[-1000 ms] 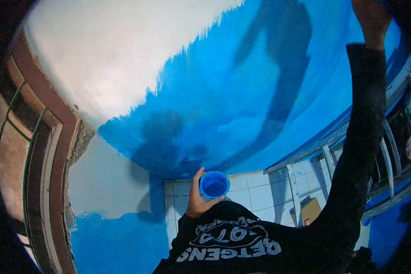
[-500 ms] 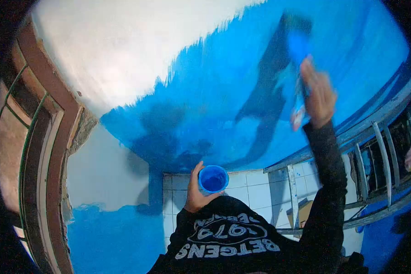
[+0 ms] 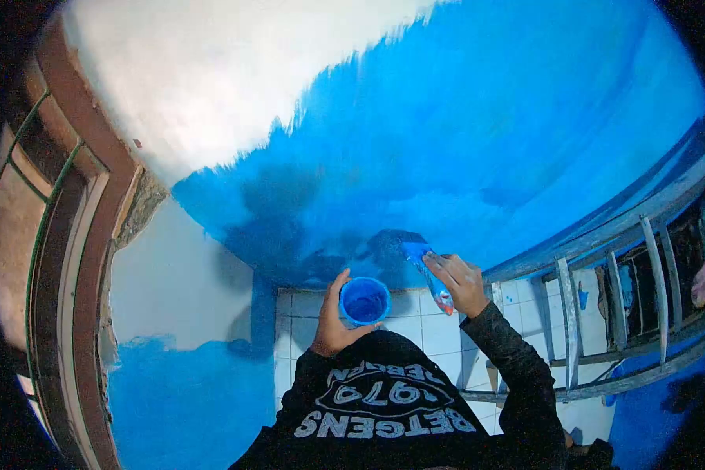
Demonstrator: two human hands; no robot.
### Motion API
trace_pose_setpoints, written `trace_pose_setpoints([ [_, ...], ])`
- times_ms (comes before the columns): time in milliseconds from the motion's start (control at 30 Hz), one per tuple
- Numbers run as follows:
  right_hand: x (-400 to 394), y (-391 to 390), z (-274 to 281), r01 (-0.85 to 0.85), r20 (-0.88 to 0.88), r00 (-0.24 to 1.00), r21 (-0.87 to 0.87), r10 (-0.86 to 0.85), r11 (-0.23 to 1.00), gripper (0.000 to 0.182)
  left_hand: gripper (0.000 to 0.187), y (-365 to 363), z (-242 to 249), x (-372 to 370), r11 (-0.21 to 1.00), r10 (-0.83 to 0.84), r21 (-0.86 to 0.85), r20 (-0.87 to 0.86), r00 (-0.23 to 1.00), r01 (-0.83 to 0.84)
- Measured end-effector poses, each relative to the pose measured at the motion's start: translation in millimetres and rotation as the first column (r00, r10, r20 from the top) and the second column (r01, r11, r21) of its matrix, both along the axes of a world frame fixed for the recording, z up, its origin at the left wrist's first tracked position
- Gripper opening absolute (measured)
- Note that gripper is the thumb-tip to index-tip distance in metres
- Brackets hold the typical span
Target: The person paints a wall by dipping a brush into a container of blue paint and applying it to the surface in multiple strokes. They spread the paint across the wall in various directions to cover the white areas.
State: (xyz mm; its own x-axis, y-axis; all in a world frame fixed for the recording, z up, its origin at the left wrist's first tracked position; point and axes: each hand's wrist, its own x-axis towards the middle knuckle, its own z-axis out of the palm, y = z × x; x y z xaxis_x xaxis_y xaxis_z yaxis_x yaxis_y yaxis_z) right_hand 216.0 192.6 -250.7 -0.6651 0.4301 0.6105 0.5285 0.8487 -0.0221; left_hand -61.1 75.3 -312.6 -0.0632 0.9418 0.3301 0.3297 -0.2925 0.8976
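My left hand (image 3: 335,321) is wrapped round a small blue paint cup (image 3: 365,301), held upright in front of my chest with blue paint inside. In my right hand (image 3: 460,282) is a paintbrush (image 3: 428,274), its bristle end covered in blue paint and its handle end reddish-orange. The brush is to the right of the cup and apart from it. Beyond both hands rises the wall (image 3: 478,141), coated in blue on the right, with a whitish part at the upper left and a ragged border between.
A wooden ladder (image 3: 569,321) leans along the right side. At the left is a brown frame (image 3: 94,164) with green bars, edged by broken plaster (image 3: 143,205). White floor tiles (image 3: 440,333) lie below. A pink item (image 3: 703,283) shows behind the ladder.
My right hand has come down from high on the blue wall, bringing the paintbrush near the cup. My left hand and the cup have barely moved.
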Motion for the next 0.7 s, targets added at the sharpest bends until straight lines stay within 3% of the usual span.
trace_pose_setpoints([
  [133, -15.9, 22.6, 37.7, -0.097, -0.033, 0.995, -0.003, 0.097, 0.995, 0.057, 0.115, -2.0, -7.6, 2.3, 0.999, 0.003, -0.045, 0.013, 1.000, -0.002],
  [200, -28.1, 35.2, 77.4, -0.179, -0.127, 0.976, -0.026, 0.175, 0.983, 0.055, 0.115, -3.1, -8.7, 3.8, 1.000, 0.014, -0.025, -0.006, 1.000, -0.014],
  [333, -58.4, 59.7, 149.2, -0.237, -0.122, 0.964, 0.017, 0.237, 0.971, 0.056, 0.115, -2.6, -1.9, 2.1, 1.000, -0.007, 0.005, -0.027, 1.000, 0.008],
  [400, -77.0, 64.4, 189.2, -0.186, -0.029, 0.979, 0.296, 0.204, 0.937, 0.052, 0.115, -3.4, 1.9, 0.4, 1.000, -0.015, 0.008, -0.027, 1.000, 0.016],
  [467, -90.8, 61.4, 228.9, -0.234, 0.011, 0.966, 0.453, 0.257, 0.860, 0.049, 0.115, -4.7, 3.9, -0.5, 1.000, -0.023, 0.009, -0.026, 0.999, 0.023],
  [533, -98.1, 58.9, 271.1, -0.264, -0.022, 0.946, 0.529, 0.325, 0.806, 0.044, 0.115, -6.1, 3.4, -0.9, 1.000, 0.002, 0.030, -0.027, 1.000, -0.001],
  [600, -101.3, 64.3, 300.5, -0.169, -0.042, 0.960, 0.704, 0.278, 0.690, 0.043, 0.115, -9.3, 3.7, -1.3, 0.999, 0.021, 0.047, -0.032, 0.999, -0.019],
  [633, -103.0, 58.5, 311.4, -0.174, -0.043, 0.957, 0.702, 0.286, 0.691, 0.043, 0.114, -11.2, 5.7, -1.8, 0.999, 0.024, 0.028, -0.014, 1.000, -0.023],
  [700, -105.0, 50.5, 324.8, -0.162, -0.010, 0.953, 0.825, 0.301, 0.541, 0.030, 0.114, -14.3, 5.0, -1.7, 0.999, 0.031, 0.007, 0.003, 1.000, -0.031],
])
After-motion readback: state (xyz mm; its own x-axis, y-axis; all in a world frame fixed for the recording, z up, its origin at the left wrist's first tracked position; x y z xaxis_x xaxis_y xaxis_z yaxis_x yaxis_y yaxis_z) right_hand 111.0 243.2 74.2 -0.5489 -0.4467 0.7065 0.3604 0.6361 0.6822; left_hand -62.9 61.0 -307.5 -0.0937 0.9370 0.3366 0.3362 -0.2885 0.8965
